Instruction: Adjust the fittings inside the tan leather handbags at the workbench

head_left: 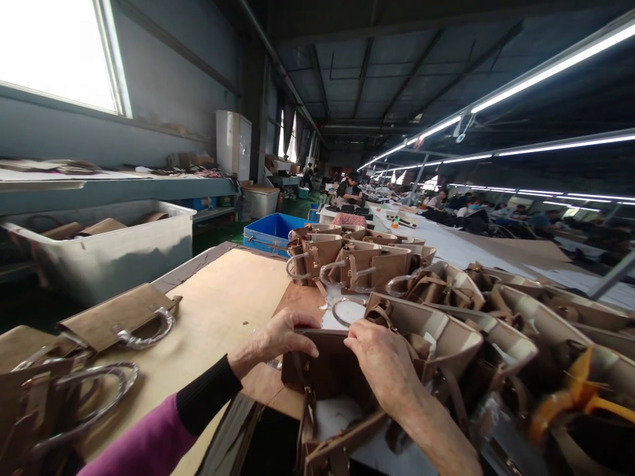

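Observation:
A brown handbag [327,360] stands in front of me with its mouth toward me, and white lining or paper shows low inside it. My left hand [280,340] pinches the far top edge at its left end, thumb on the near face and fingers over the back. On the same edge, further right, my right hand [384,357] is closed with thumb and fingertips at the rim; part of its grip is hidden behind the hand. A clear-wrapped handle [347,311] arches just beyond the edge.
Many brown handbags [374,264] crowd the table ahead and to the right. Finished-looking bags with wrapped handles [143,330] lie on the left of the tan tabletop [233,284]. Beyond its edge stand a white tub [124,244] and a blue bin [272,231]. People sit further back.

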Available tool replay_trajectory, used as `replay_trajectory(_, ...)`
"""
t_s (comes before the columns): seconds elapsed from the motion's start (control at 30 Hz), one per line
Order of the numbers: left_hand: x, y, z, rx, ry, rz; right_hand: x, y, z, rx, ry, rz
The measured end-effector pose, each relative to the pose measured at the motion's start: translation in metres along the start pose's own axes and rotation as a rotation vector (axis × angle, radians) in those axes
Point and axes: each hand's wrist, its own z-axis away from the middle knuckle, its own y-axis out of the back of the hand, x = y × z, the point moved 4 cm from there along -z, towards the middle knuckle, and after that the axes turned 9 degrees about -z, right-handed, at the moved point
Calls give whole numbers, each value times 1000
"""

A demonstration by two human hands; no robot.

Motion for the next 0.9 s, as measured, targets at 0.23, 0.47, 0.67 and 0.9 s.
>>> replay_trajectory(0.23, 17, -3, 2, 47, -122, -308, -3, -2, -1, 51, 49, 148)
replay_trajectory(0.47, 47, -19, -7, 109, -298, -827, -1, -3, -3, 50, 24, 173)
replay_trajectory(0.67, 51, -27, -10, 103, -230, -911, 0, -4, -1, 60, 29, 150)
replay_trajectory(0.9, 50, -30, -11, 158, -224, -897, 2, -5, -2, 58, -2, 128)
